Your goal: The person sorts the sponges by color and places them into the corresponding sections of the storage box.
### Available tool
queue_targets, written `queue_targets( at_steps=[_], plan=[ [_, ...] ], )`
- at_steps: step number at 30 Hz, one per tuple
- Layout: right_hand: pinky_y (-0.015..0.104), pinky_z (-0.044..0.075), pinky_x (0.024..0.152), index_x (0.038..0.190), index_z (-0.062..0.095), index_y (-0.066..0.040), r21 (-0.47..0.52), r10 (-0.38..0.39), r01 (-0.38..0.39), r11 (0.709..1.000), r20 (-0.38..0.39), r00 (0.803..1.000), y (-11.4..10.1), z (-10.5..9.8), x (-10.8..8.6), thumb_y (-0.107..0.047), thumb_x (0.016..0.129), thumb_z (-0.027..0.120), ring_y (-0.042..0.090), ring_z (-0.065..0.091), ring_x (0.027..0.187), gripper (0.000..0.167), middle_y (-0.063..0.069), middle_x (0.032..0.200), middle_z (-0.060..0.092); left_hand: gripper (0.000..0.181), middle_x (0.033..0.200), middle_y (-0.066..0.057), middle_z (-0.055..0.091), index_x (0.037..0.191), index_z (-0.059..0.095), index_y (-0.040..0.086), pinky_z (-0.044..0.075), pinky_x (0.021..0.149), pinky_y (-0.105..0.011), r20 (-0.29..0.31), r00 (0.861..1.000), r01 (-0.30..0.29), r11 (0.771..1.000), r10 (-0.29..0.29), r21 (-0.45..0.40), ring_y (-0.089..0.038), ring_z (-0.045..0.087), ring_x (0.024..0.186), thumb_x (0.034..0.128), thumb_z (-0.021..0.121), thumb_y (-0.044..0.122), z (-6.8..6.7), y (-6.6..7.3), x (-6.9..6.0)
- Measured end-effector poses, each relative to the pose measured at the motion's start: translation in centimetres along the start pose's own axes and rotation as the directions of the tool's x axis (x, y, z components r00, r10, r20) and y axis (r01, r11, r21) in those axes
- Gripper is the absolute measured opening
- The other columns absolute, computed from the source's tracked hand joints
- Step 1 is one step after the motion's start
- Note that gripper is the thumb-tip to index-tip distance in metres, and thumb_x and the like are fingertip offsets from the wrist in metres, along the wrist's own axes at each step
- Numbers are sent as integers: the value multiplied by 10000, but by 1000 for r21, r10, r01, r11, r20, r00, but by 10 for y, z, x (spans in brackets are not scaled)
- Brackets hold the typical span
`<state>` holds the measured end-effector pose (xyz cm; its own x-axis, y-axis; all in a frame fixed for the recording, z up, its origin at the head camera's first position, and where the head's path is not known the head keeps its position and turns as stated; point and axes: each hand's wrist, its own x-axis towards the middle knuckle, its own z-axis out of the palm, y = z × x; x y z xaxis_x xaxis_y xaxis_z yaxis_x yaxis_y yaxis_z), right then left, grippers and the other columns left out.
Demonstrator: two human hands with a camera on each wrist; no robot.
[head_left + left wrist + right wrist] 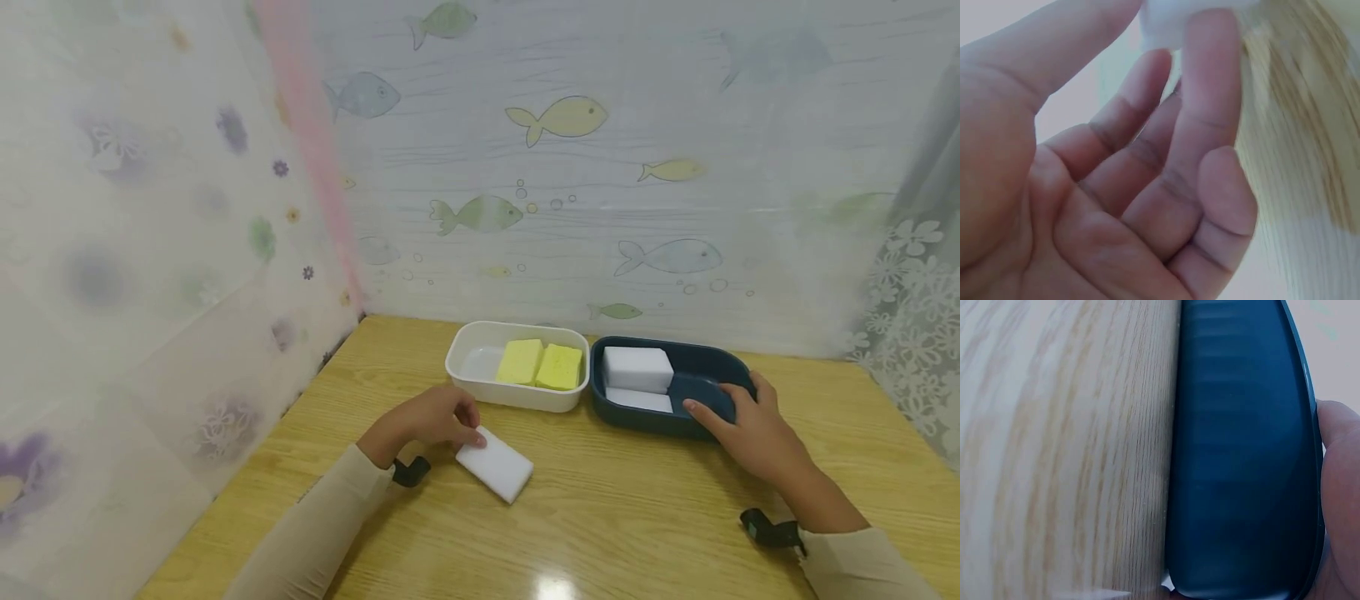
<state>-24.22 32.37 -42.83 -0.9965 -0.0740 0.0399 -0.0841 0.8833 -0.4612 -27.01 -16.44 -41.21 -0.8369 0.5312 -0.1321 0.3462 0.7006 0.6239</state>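
My left hand (438, 417) pinches one corner of a white sponge block (497, 467) low over the table, in front of the white tub; whether it touches the wood I cannot tell. In the left wrist view, the white block (1166, 22) shows blurred at the fingertips. My right hand (765, 433) holds the right end of a dark blue tub (675, 427), thumb over its near rim. The right wrist view shows the tub's outer wall (1241, 450) close up. Two white sponge blocks (637, 369) lie at the tub's left end, one behind the other.
A white tub (517, 397) stands against the blue tub's left side, with two yellow sponge blocks (520, 362) in its right half. The wooden table (600, 517) meets a fish-patterned curtain (480, 275) at the back and a flowered sheet (187, 275) on the left.
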Motion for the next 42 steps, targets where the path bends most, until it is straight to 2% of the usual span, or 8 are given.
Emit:
queue_targets(
  at_steps=[7,14,27,34,42],
  plan=[
    [750,454,809,1549,290,138,4,-1,1,1000,-2,1000,0,-1,-1,-693,1023,420,734,332,1279,992,402,1618,-217,225,832,48,720,894,706,187,532,687,-291,-67,998,15,998,-19,-53,-111,645,765,858,865,343,-2,1,2],
    [718,469,786,1557,271,137,15,6,-6,1000,11,1000,3,1,-2,-696,1022,415,728,359,1262,1001,394,1618,-229,221,814,50,720,891,708,161,555,704,-298,-139,990,-30,996,18,-82,-108,668,764,863,865,314,1,5,7],
    [706,483,787,1550,301,129,5,-6,6,1000,-9,1000,-2,2,-1,-700,1016,429,717,374,1271,994,405,1629,-163,211,789,64,730,884,706,143,559,690,-289,-211,976,-72,996,58,-60,-98,684,748,867,864,282,4,34,21],
    [714,479,797,1554,302,121,4,-10,10,1000,-17,1000,-4,2,-1,-703,1015,429,717,382,1267,993,398,1631,-173,186,803,67,722,878,716,157,547,673,-287,-265,963,-65,997,53,-36,-93,676,764,865,863,271,2,49,31],
    [717,477,797,1551,306,119,5,-8,8,1000,-19,1000,-4,0,-3,-702,1015,429,717,384,1266,988,402,1630,-163,159,815,54,729,879,730,148,556,685,-277,-277,959,-74,997,64,-22,-97,683,769,865,861,238,-3,65,41]
  ],
)
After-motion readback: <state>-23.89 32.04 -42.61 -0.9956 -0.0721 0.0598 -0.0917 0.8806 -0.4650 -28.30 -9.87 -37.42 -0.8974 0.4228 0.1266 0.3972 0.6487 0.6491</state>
